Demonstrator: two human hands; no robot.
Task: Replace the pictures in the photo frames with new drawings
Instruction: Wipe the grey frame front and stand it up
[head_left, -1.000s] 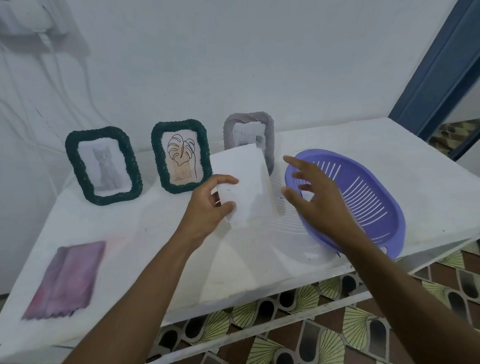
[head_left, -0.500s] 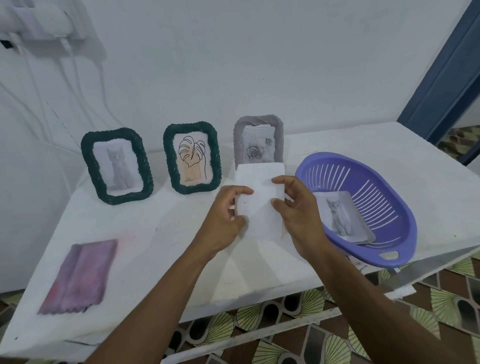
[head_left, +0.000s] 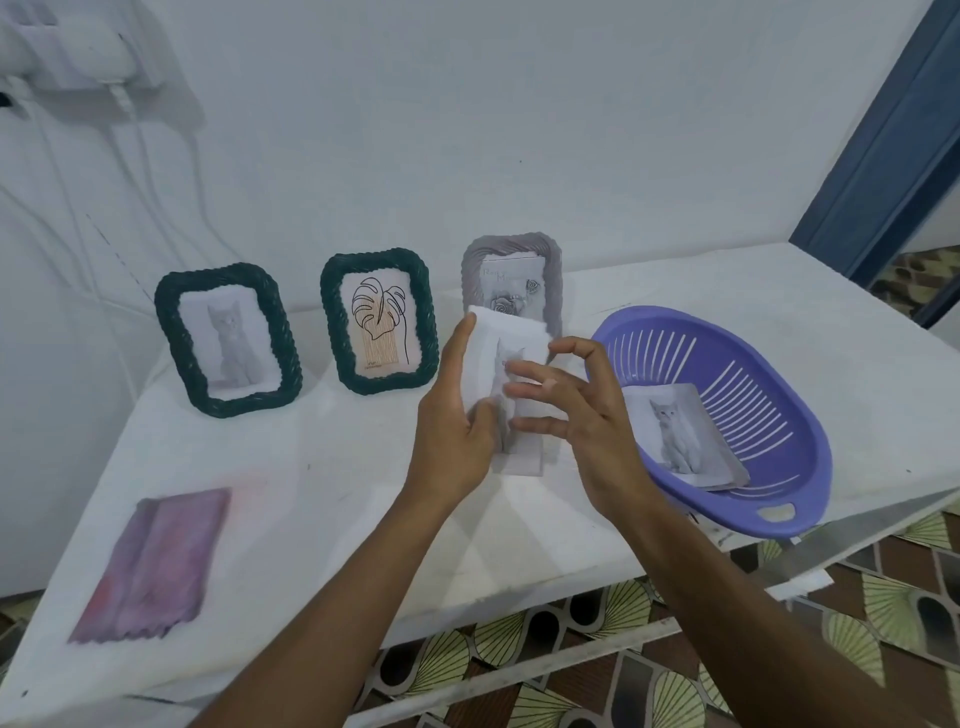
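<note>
While the sheets are gripped by the left hand, the right hand is held spread, touching them. One drawing should be separated singly, uncreased.

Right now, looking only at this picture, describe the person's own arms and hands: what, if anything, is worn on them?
Both arms are bare as far as the view reaches: no sleeve covers the left forearm or the right forearm. The left hand and right hand are ungloved. No ring, watch or bracelet is visible on either.
</note>
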